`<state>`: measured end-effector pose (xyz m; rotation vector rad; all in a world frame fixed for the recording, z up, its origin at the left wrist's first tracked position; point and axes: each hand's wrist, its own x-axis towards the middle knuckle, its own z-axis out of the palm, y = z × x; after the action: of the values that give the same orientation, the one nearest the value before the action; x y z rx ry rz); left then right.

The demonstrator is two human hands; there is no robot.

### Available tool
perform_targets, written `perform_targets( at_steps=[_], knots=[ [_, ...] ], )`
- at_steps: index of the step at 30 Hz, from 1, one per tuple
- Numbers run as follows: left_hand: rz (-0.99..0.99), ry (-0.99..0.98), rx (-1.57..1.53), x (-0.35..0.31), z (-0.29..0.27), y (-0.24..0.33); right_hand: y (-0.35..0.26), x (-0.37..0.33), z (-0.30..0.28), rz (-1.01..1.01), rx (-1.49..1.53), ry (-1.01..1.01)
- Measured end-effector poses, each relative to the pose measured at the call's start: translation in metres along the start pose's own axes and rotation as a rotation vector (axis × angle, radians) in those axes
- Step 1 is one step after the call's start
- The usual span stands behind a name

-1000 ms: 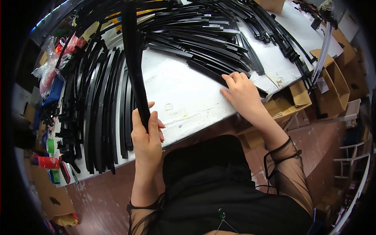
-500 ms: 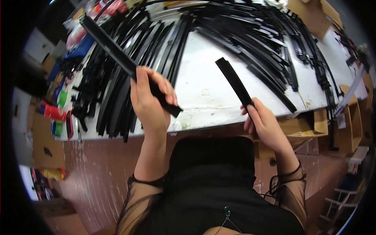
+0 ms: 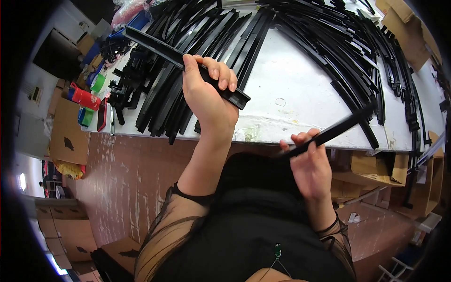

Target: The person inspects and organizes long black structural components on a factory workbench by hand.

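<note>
My left hand (image 3: 210, 91) is closed around a long black channel-shaped strip (image 3: 157, 48). The strip slants from the upper left down to a cut end just right of my fingers. My right hand (image 3: 311, 164) pinches a shorter black strip (image 3: 345, 126) between thumb and fingers near the table's front edge. That piece tilts up to the right and is slightly blurred. Left of centre, several long black strips (image 3: 162, 101) lie side by side on the white table (image 3: 268, 89), partly behind my left hand. A second heap of black strips (image 3: 338, 51) spreads across the far right.
At the table's left end are a red cylinder (image 3: 86, 97), a green tape roll (image 3: 98, 83) and small black parts (image 3: 129, 87). Cardboard boxes (image 3: 376, 167) stand under the right side. An open carton (image 3: 406, 35) sits at the far right. More boxes (image 3: 68, 127) line the left.
The right-hand strip has swung from leaning up-left to pointing up-right, and that hand has turned over and lowered. My left hand has shifted right and up with its strip. The view has shifted too.
</note>
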<state>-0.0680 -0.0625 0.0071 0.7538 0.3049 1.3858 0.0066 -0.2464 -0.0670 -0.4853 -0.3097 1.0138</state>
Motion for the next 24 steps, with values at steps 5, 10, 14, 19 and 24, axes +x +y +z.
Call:
perform_targets(
  at_steps=[5,10,14,19,24],
  knots=[
    [-0.002,0.02,-0.066,-0.009,0.006,0.0,-0.008,0.01,0.015,-0.09,-0.049,0.003],
    [0.012,0.103,-0.202,-0.01,0.004,-0.003,0.006,0.023,0.029,-0.3,-0.106,0.028],
    [0.038,0.083,-0.307,-0.015,0.007,-0.005,0.012,0.026,0.034,-0.317,-0.067,0.087],
    [0.065,0.073,-0.317,-0.015,0.007,-0.004,0.014,0.027,0.036,-0.28,-0.027,0.114],
    [0.062,0.093,-0.278,-0.011,0.004,-0.005,0.015,0.03,0.034,-0.286,-0.014,0.146]
  ],
)
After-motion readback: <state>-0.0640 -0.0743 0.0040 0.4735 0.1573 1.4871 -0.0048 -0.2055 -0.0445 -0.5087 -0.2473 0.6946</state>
